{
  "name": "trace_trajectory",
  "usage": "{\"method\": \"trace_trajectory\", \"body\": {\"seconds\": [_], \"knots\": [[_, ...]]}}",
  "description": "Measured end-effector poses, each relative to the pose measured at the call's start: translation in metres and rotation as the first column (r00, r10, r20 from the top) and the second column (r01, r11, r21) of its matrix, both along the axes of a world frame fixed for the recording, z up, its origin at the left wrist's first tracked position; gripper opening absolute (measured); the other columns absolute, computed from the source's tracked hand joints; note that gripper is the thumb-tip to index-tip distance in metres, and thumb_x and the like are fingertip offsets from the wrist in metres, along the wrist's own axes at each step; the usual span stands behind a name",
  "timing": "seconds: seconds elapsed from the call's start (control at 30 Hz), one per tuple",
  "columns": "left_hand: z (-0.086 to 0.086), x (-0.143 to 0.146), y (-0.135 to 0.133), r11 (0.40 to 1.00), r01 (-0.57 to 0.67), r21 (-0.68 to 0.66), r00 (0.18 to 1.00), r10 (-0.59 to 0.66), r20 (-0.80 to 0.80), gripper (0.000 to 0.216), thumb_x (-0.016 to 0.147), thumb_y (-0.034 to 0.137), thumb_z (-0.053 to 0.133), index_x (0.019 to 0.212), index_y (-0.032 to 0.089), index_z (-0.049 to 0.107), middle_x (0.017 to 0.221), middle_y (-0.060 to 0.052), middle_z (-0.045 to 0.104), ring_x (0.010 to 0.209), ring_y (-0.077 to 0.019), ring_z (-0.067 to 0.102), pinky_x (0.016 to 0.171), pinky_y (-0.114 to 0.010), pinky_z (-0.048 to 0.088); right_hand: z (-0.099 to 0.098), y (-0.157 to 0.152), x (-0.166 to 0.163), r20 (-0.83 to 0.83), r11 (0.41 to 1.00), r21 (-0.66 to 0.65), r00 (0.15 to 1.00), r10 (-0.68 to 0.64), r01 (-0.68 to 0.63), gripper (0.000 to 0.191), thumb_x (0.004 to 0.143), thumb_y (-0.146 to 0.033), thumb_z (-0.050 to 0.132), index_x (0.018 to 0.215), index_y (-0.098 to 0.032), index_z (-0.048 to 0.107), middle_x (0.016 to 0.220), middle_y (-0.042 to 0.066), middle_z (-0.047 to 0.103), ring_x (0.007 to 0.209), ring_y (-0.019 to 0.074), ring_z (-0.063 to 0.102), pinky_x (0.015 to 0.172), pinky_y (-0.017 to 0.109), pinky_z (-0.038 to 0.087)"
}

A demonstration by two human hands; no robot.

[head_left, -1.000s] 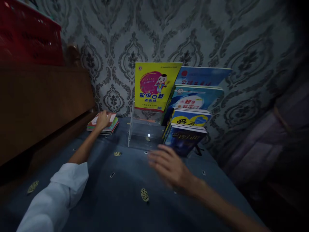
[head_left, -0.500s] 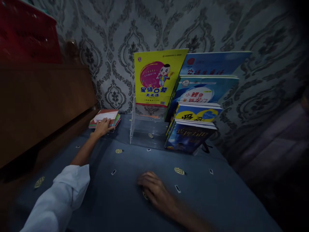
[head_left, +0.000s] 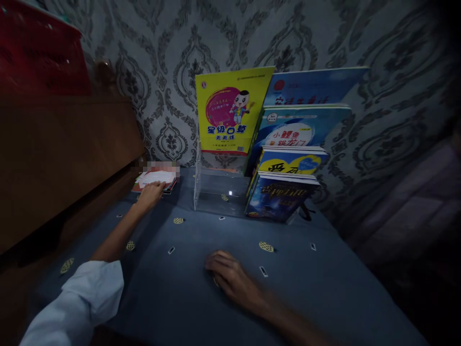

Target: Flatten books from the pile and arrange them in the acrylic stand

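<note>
My left hand [head_left: 151,193] reaches to the far left of the table, its fingers over the near edge of a small stack of books [head_left: 173,184]. The fingers look closed on the top book [head_left: 154,177], which has a white patch on a reddish cover; the thumb is mostly hidden. Part of that stack is blurred out. My right hand [head_left: 232,278] rests on the tablecloth [head_left: 187,298] in front of a clear book stand [head_left: 221,204]. Its fingers are loosely bent, apart from the thumb, with nothing held.
A yellow workbook [head_left: 230,110] leans upright at the back of the stand. Right of it, several books rise in steps, with a dark blue book [head_left: 281,199] in front. A brown wooden panel [head_left: 65,163] borders the left side, with a red bag [head_left: 39,53] above.
My left hand has drawn back slightly toward me, and the top of the stack looks shifted. The right hand stays in place. The view has tilted a little.
</note>
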State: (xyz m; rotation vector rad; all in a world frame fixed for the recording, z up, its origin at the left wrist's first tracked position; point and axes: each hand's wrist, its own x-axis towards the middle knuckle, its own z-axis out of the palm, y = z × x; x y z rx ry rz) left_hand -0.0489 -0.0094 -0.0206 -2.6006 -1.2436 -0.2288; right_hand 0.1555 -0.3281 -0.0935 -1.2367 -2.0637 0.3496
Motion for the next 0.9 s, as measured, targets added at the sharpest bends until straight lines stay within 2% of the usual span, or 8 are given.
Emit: {"method": "trace_trajectory", "body": {"seconds": [0.27,0.47,0.57,0.67,0.77,0.83,0.9], "knots": [[-0.006,-0.007,-0.056,0.998,0.014,0.062,0.994,-0.007,-0.110,0.044,0.095,0.010,0.038,0.136,0.015,0.053,0.129,-0.020,0.062,0.119,-0.0325,0.061,0.098,-0.045,0.048,-0.006,0.000,0.000,-0.001,1.000,0.026,1.000,-0.006,0.006,0.030,0.092,-0.004,0.048,0.110,-0.021,0.065,0.103,0.007,0.071,0.102,0.0207,0.063,0.092,0.037,0.055],[-0.019,-0.015,-0.113,0.998,0.063,0.022,0.991,-0.060,-0.122,0.041,0.096,0.013,0.039,0.132,0.014,0.058,0.118,-0.020,0.068,0.108,-0.0337,0.066,0.093,-0.046,0.049,-0.005,-0.003,0.001,0.028,0.999,0.033,1.000,-0.003,0.002,0.028,0.095,-0.007,0.048,0.111,-0.022,0.065,0.103,0.006,0.072,0.103,0.0207,0.064,0.091,0.037,0.055],[-0.022,-0.018,-0.153,0.988,0.132,-0.086,0.979,-0.143,-0.146,0.034,0.099,0.027,0.043,0.117,0.015,0.069,0.105,-0.019,0.072,0.100,-0.0354,0.068,0.087,-0.046,0.050,-0.008,-0.002,0.001,0.060,0.999,0.050,0.998,-0.011,0.008,0.027,0.095,-0.008,0.049,0.111,-0.022,0.065,0.100,0.006,0.072,0.101,0.0204,0.065,0.092,0.038,0.055],[-0.017,-0.020,-0.179,0.944,0.254,-0.209,0.959,-0.274,-0.074,0.036,0.097,0.048,0.049,0.102,0.023,0.074,0.095,-0.015,0.074,0.093,-0.0351,0.069,0.085,-0.045,0.050,-0.011,0.000,0.001,0.089,0.998,0.059,0.996,-0.020,0.015,0.026,0.095,-0.009,0.050,0.111,-0.023,0.066,0.101,0.006,0.072,0.100,0.0205,0.066,0.093,0.038,0.055],[-0.009,-0.021,-0.169,0.937,0.249,-0.244,0.967,-0.252,0.020,0.039,0.099,0.052,0.043,0.105,0.028,0.073,0.097,-0.010,0.075,0.092,-0.0290,0.070,0.086,-0.040,0.050,-0.013,0.001,0.001,0.085,0.998,0.058,0.996,-0.017,0.012,0.026,0.095,-0.009,0.050,0.110,-0.023,0.066,0.102,0.006,0.073,0.101,0.0205,0.066,0.093,0.039,0.055],[-0.009,-0.025,-0.144,0.966,0.162,-0.200,0.986,-0.154,0.059,0.040,0.100,0.046,0.040,0.119,0.025,0.069,0.112,-0.010,0.073,0.104,-0.0281,0.068,0.094,-0.040,0.049,-0.014,0.001,0.001,0.075,0.998,0.056,0.997,-0.016,0.012,0.027,0.094,-0.008,0.050,0.111,-0.022,0.066,0.102,0.006,0.073,0.101,0.0204,0.066,0.093,0.039,0.055],[-0.017,-0.031,-0.114,0.987,0.063,-0.151,0.997,-0.057,0.049,0.043,0.101,0.040,0.038,0.129,0.019,0.062,0.132,-0.016,0.065,0.118,-0.0317,0.063,0.100,-0.045,0.046,-0.014,0.000,0.001,0.074,0.998,0.054,0.997,-0.018,0.014,0.028,0.093,-0.007,0.051,0.111,-0.022,0.066,0.102,0.006,0.073,0.100,0.0204,0.066,0.093,0.039,0.055]]}}
